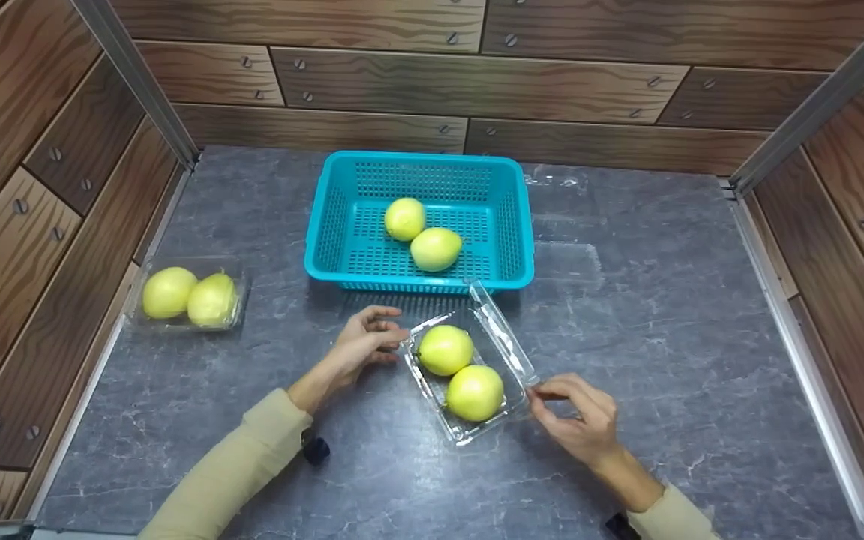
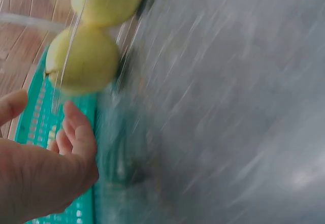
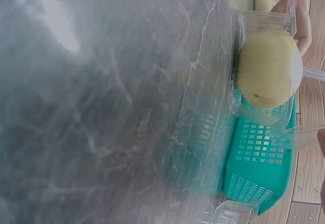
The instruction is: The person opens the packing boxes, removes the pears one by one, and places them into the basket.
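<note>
The left hand (image 1: pixel 361 345) is hanging with loose fingers beside a clear container (image 1: pixel 430 397); whether it is touching, I cannot tell; the right hand (image 1: pixel 580 420), standing apart, is pinching the raised lid (image 1: pixel 505 337) at its near end; two yellow fruits (image 1: pixel 475 393) are lying in the container, which is sitting before a blue basket (image 1: pixel 417 283) holding two other fruits (image 1: pixel 436 250).

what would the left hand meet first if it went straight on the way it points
Probably the open clear plastic box holding two round yellow fruits: the left hand points toward its left corner, though depth leaves any gap unclear.
</note>
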Demonstrator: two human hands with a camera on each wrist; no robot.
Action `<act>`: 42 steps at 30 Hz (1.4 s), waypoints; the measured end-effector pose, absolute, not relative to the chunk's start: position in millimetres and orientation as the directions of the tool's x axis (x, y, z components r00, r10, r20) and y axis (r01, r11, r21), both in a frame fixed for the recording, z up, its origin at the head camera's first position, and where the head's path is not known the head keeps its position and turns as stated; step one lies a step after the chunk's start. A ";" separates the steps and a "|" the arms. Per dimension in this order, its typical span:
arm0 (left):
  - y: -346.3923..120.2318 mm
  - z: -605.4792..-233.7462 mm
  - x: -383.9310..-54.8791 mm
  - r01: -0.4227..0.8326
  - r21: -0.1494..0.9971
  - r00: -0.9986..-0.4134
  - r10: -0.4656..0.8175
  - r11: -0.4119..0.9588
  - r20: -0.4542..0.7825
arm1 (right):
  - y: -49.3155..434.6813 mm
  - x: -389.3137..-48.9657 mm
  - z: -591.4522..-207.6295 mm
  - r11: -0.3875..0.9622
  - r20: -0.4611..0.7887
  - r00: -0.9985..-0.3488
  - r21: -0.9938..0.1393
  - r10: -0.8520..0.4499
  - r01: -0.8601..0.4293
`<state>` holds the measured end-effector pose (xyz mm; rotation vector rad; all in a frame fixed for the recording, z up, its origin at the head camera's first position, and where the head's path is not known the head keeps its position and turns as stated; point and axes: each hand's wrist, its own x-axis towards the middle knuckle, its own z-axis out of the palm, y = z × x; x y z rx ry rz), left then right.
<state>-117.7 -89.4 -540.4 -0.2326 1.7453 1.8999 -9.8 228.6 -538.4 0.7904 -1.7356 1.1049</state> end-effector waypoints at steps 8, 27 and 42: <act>-86.6 -536.2 -147.2 -0.505 0.855 -0.785 0.349 0.118 -0.512 | 231.3 -10.4 -544.1 0.369 0.917 -0.396 -0.349 -0.056 -0.861; -55.8 -527.9 -178.8 -0.392 0.845 -0.662 0.527 0.364 -0.534 | 232.2 -9.9 -547.6 0.351 0.912 -0.408 -0.368 -0.046 -0.861; -44.3 -537.9 -180.1 -0.399 0.854 -0.643 0.562 0.334 -0.520 | 234.3 -9.1 -548.2 0.316 0.893 -0.448 -0.416 -0.031 -0.852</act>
